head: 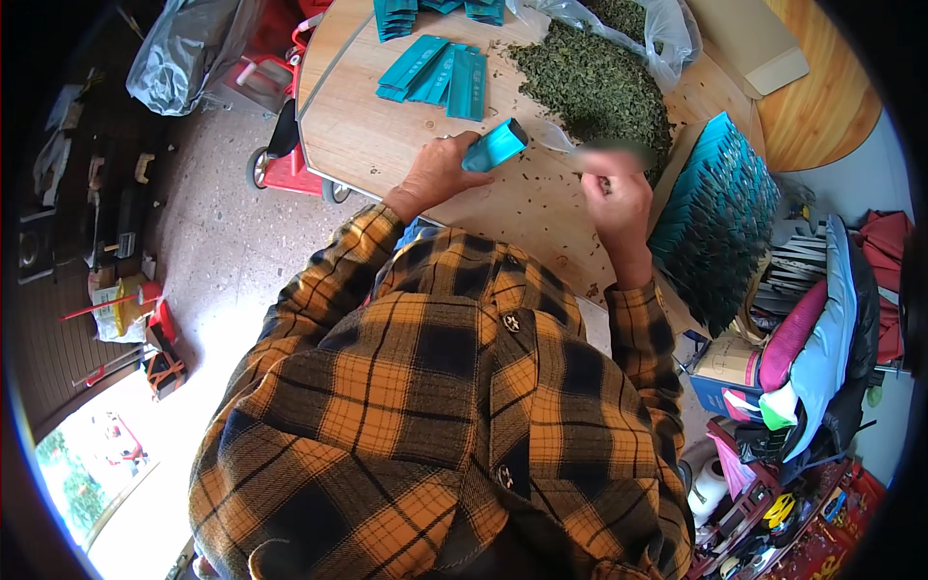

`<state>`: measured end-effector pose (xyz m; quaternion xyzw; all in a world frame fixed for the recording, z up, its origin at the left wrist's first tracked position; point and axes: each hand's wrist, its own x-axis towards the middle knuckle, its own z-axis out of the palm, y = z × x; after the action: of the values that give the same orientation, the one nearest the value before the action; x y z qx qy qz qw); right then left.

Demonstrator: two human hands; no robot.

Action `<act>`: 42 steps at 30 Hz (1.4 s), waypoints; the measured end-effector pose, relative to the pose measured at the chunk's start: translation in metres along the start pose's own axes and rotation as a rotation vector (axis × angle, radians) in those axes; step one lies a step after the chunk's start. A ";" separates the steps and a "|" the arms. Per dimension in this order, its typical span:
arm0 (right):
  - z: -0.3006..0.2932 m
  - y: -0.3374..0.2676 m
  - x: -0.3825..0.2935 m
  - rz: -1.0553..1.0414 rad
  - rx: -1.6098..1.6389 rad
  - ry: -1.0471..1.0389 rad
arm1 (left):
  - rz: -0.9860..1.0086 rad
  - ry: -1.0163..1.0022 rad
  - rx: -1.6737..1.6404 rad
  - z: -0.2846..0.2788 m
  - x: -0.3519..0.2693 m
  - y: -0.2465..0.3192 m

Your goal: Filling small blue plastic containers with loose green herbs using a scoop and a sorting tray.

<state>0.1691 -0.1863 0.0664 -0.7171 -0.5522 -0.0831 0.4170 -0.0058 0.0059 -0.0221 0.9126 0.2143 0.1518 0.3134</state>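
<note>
My left hand grips a small teal foil pouch tilted above the wooden table, its dark mouth facing right. A short gap separates the pouch from a clear plastic scoop. The fingers of my right hand are curled round what appears to be the scoop's handle; a blur hides part of that grip. Just beyond the scoop lies a heap of dried green leaves, probably tea, spilling from a clear plastic bag. Flat teal pouches are fanned out beyond my left hand.
More pouches are stacked at the table's far edge. Right of my right hand, an open carton is packed with upright teal pouches. A cardboard box stands behind. Leaf crumbs dot the tabletop. A red wheeled cart is at the left.
</note>
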 end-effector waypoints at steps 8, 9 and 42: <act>0.062 0.059 -0.022 0.836 0.778 0.001 | -0.076 -0.070 -0.073 -0.005 -0.004 0.016; 0.067 0.063 -0.021 0.835 0.779 -0.002 | -0.081 -0.079 -0.089 -0.007 -0.005 0.017; -0.013 -0.005 0.007 -0.070 0.021 -0.014 | 0.012 0.004 -0.006 -0.003 0.006 0.014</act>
<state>0.1712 -0.1901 0.0810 -0.6934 -0.5809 -0.0867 0.4174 0.0021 0.0006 -0.0103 0.9127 0.2089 0.1563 0.3145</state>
